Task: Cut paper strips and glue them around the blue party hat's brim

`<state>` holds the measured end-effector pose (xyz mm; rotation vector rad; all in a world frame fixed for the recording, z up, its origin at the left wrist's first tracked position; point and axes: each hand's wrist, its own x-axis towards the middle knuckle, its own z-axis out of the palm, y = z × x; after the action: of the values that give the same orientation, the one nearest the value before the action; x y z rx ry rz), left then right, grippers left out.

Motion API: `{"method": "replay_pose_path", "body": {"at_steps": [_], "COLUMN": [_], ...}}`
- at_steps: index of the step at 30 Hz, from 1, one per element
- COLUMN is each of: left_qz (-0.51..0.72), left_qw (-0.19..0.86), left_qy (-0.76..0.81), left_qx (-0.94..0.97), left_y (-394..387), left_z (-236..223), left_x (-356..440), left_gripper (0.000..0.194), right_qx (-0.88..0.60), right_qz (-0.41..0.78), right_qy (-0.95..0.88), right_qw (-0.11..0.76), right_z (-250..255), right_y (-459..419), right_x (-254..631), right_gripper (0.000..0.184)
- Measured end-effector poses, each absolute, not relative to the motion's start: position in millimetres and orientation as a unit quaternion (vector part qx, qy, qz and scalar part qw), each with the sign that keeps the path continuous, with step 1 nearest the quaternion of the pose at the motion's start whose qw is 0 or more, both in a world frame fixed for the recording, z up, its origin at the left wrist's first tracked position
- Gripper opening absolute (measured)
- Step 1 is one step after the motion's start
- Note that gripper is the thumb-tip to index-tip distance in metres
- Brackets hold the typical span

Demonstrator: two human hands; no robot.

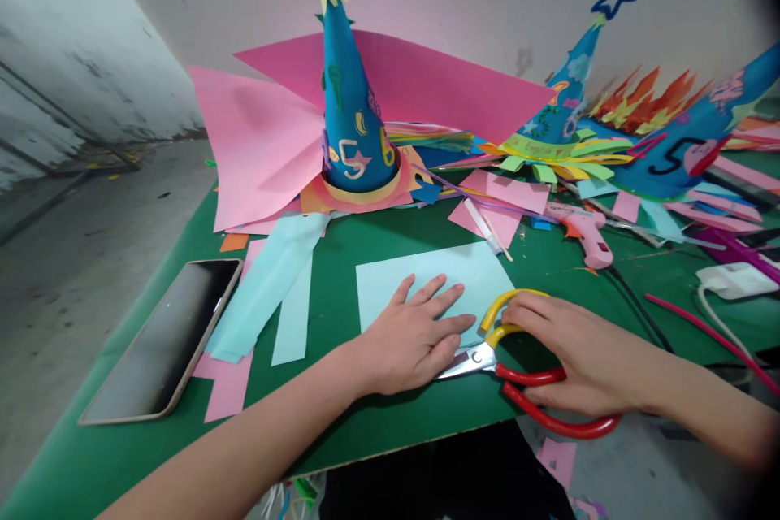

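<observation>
My left hand [414, 337] lies flat with fingers spread on a pale blue sheet of paper [426, 276] on the green table [366, 414]. My right hand [573, 349] rests over a pair of scissors [530, 386] with red and yellow handles, its fingers curled about the handle loops. The scissor blades point left, under the edge of my left hand. The scissors lie on the table near the front edge.
A phone [162, 337] lies at the left. Pale blue and pink paper strips [268, 292] sit between it and the sheet. A blue cone hat [350, 110] stands on pink sheets behind; more hats, a pink glue gun [585, 236] and a white charger [734, 280] are at right.
</observation>
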<state>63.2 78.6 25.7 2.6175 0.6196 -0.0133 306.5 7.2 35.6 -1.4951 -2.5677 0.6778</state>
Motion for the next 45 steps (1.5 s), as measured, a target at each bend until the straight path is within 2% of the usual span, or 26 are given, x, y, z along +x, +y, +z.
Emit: {"method": "replay_pose_path", "body": {"at_steps": [10,25,34,45], "left_qz": [-0.028,-0.01,-0.02,-0.007], "left_qw": [0.192,0.187,0.177,0.163], "left_qy": [0.214,0.204,0.204,0.202], "left_qx": [0.957,0.961,0.963,0.966], "left_y": [90.4,89.7,90.1,89.7], "left_z": [23.2,16.0,16.3,12.2], "left_x": [19.5,19.3,20.9,23.4], "left_gripper": [0.041,0.037,0.037,0.036], "right_qx": [-0.501,-0.48,-0.478,-0.474], "right_qz": [0.233,0.209,0.218,0.229], "right_qy": [-0.833,-0.852,-0.851,-0.85], "right_qw": [0.033,0.018,0.002,0.024], "right_z": [33.9,34.4,33.6,32.8], "right_y": [6.8,10.4,11.0,12.1], "right_x": [308.3,317.6,311.6,302.9], "right_gripper": [0.043,0.05,0.049,0.046]}}
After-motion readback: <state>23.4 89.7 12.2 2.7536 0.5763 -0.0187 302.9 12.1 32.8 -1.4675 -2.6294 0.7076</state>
